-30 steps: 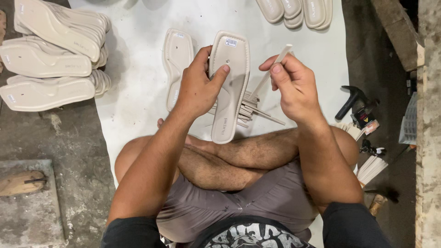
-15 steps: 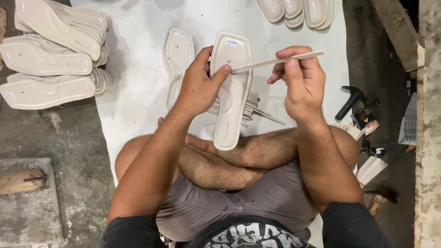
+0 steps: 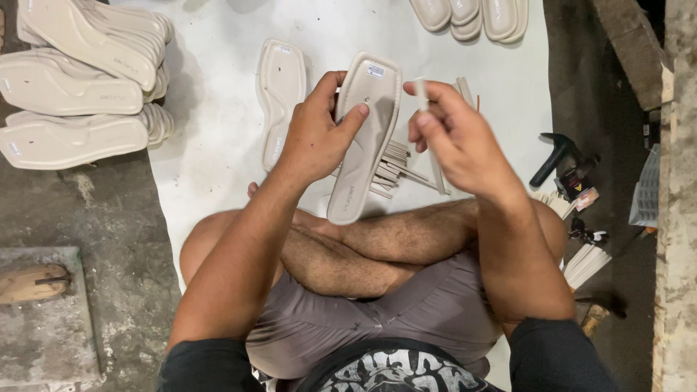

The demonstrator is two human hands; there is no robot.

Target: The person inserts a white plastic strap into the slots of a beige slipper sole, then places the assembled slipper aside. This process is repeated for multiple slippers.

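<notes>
My left hand [image 3: 316,131] grips a beige sandal sole [image 3: 363,145] by its upper part, thumb across the footbed, holding it above my crossed legs. My right hand [image 3: 454,134] pinches a thin beige strap [image 3: 421,91] just right of the sole's toe end. A second beige sole [image 3: 279,94] lies flat on the white sheet [image 3: 210,131] to the left of the held one. A small pile of loose strap strips [image 3: 392,170] lies on the sheet under and between my hands.
Stacks of beige soles [image 3: 80,87] lie at the far left, and more soles [image 3: 472,14] at the top edge. A black hammer [image 3: 552,156], small items and bundled strips [image 3: 584,261] sit at the right. A wooden shoe form [image 3: 33,283] rests on a concrete block, bottom left.
My right hand has turned the strap from lying sideways across the sole's toe to standing nearly upright beside it. The left hand keeps its hold on the sole.
</notes>
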